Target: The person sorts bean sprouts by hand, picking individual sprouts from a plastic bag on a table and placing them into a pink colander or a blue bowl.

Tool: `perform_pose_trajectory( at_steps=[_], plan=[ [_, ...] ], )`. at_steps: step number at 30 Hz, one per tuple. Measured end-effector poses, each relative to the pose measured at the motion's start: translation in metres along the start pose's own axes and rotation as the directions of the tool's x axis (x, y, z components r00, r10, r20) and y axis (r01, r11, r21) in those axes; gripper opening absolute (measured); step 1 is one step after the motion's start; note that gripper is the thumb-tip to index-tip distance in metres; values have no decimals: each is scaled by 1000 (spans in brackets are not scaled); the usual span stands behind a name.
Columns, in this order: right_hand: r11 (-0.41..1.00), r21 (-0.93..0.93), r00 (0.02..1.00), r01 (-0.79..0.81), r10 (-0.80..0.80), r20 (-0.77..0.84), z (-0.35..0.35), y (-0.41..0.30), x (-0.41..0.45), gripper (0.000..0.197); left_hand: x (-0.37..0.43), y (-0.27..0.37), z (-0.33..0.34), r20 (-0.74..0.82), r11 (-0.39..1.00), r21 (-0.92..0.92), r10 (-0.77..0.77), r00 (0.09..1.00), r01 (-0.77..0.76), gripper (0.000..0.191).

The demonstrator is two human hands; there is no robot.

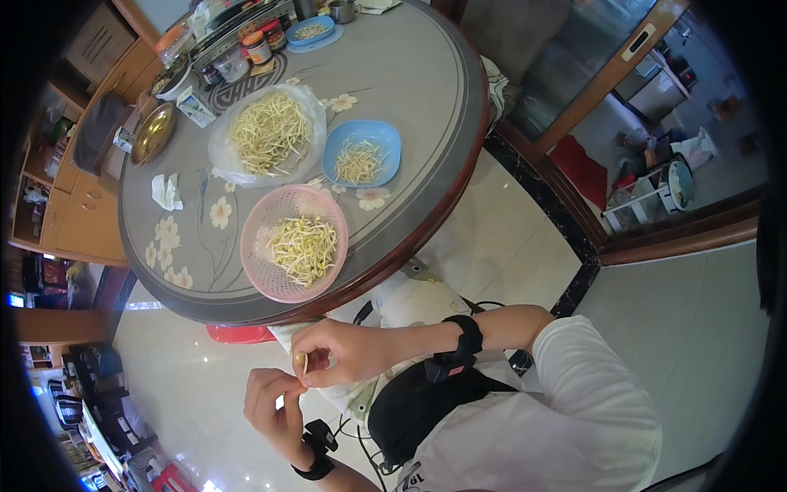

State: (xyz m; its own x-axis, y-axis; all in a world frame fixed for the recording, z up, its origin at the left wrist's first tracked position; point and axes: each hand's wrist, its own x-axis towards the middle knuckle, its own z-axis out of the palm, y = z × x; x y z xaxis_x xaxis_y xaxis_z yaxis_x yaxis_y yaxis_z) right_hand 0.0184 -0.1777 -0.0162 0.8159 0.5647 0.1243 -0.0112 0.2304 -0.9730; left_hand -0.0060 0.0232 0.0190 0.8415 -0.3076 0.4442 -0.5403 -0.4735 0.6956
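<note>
Close in front of my body, both hands meet around one bean sprout (305, 367) with a yellowish head. My right hand (353, 352) holds its stem between thumb and forefinger. At the lower end of the sprout, the fingertips of my left hand (273, 396) are pinched together against it. A pink plastic colander (255, 258) stands near the table edge with bean sprouts (304, 249) in it. Behind it, a clear plastic bag (219, 150) lies spread under a big heap of sprouts (270, 132). Thin pale pieces (359, 163) lie in a blue plastic tray (393, 141).
The round table (418, 80) has a grey flowered cover and a dark wooden rim. A crumpled tissue (167, 192), a brass-coloured dish (152, 134), a carton (195, 107), jars (257, 48) and a second blue dish (310, 31) stand on it. A black bag (406, 412) rests at my waist.
</note>
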Motion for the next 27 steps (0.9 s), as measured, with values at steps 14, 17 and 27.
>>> perform_pose_trajectory(
  at_steps=[14,17,27],
  plan=[
    [995,86,996,-47,40,77,2,2,2,12,0,0,-6,27,999,-33,5,1000,-4,20],
    [994,102,997,-44,38,65,2,3,1,11,1,0,-5,37,1000,-16,7,999,-6,20],
    [986,-111,991,127,-129,-16,9,7,-2,4,1,-2,-12,-49,992,116,-34,998,40,8]
  ],
)
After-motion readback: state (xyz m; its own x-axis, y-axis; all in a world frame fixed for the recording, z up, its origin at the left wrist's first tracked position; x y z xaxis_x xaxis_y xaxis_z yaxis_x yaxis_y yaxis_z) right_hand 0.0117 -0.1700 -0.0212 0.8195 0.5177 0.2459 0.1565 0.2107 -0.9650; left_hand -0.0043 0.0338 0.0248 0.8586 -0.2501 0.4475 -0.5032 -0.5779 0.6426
